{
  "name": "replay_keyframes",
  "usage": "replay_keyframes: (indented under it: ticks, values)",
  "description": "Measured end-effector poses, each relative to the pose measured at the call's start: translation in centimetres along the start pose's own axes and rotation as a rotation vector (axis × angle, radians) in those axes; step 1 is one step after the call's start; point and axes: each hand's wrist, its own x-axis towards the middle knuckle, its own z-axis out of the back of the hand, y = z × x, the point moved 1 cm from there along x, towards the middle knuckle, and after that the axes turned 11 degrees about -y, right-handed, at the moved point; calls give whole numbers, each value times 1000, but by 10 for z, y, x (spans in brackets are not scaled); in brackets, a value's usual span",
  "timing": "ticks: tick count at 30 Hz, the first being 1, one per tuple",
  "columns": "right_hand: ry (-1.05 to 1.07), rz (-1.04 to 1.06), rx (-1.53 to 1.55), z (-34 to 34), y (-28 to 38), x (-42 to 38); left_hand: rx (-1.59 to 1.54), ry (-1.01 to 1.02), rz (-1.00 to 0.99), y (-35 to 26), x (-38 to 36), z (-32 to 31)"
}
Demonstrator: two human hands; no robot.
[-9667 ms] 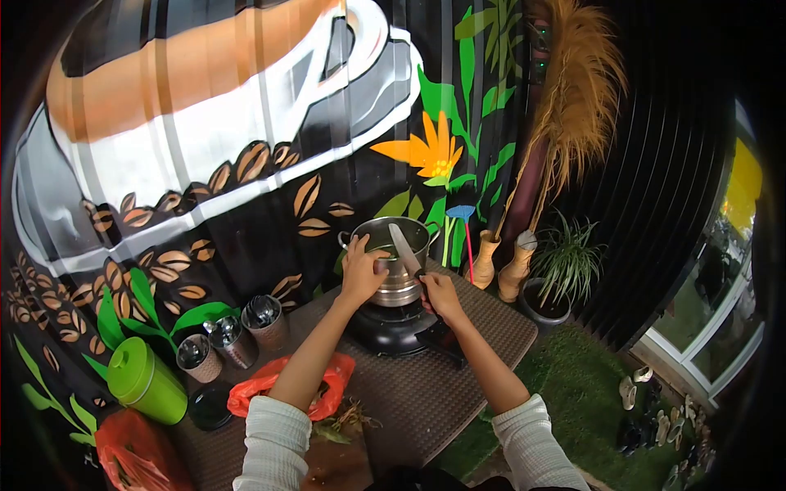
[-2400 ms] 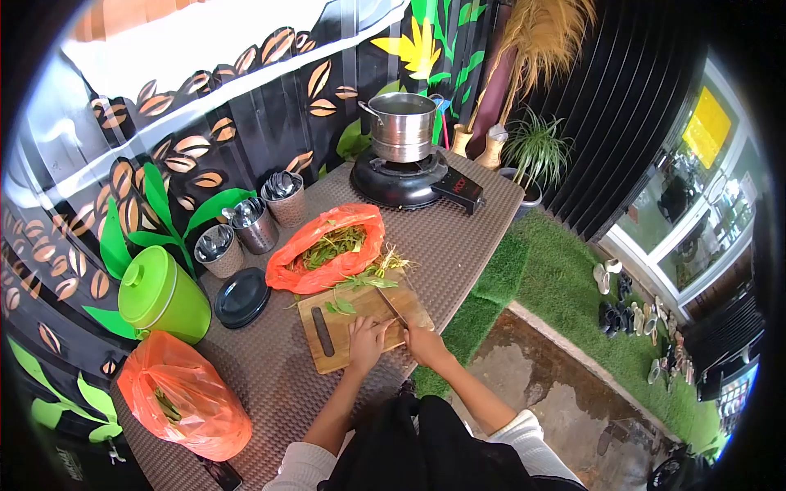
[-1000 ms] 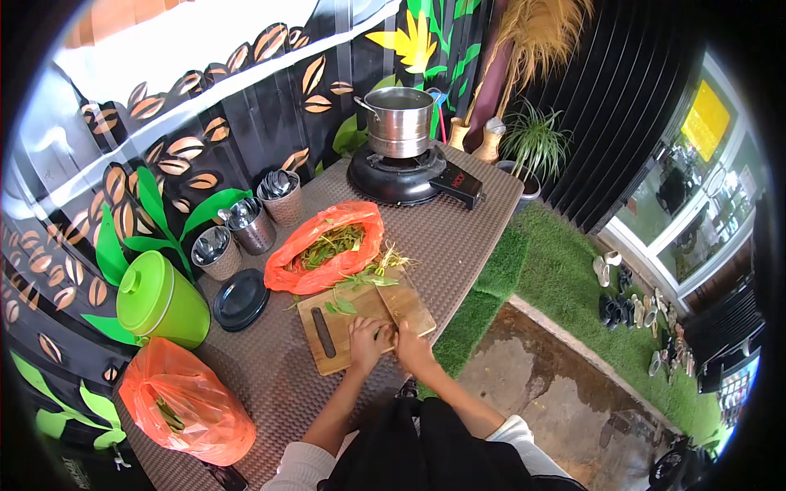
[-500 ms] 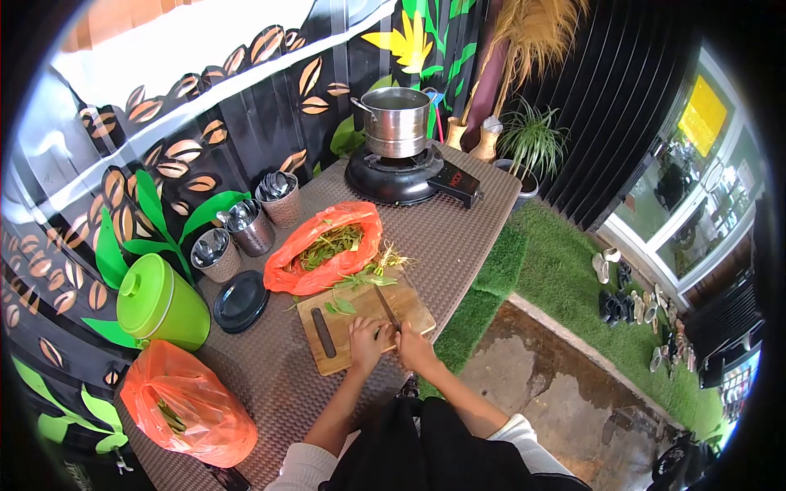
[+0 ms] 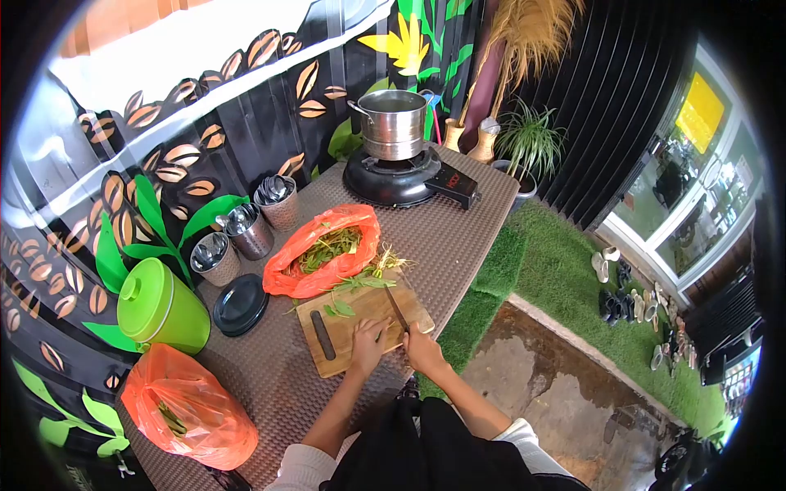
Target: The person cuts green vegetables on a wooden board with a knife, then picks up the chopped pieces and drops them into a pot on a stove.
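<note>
A wooden cutting board (image 5: 360, 319) lies on the brown woven-pattern table (image 5: 446, 237). My right hand (image 5: 422, 348) is wrapped round the handle of a knife (image 5: 396, 307), whose blade points away from me over the board. Just left of it, my left hand (image 5: 368, 344) rests at the board's near part with fingers bent; what they hold, if anything, is too small to tell. Green leaves (image 5: 339, 308) lie on the board's far left part. Leafy stems with pale roots (image 5: 386, 263) lie at its far edge, beside an open orange bag (image 5: 360, 222) of greens.
A steel pot (image 5: 393, 127) stands on a black stove (image 5: 389, 184) at the far end. Along the left are cutlery cups (image 5: 248, 231), black plates (image 5: 241, 304), a green lidded container (image 5: 164, 307) and a second orange bag (image 5: 188, 405). Shoes (image 5: 622, 303) lie on grass matting.
My right hand and the knife have shifted slightly right, away from my left hand. The left hand's fingers look a little more spread.
</note>
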Motion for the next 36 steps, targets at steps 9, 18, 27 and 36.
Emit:
replay_keyframes:
  ticks: [9,18,27,36]
  values:
    - [12,-42,-25,-8,12,-6,-80,9,73,-1,2,-11]
    - [-8,-29,-32,-7,10,-13,-87,2,118,-6,3,-6]
    - [42,6,-29,-3,5,-1,-134,-38,163,-12,5,-3]
    - [43,11,27,-8,4,14,-152,-45,182,-8,3,-5]
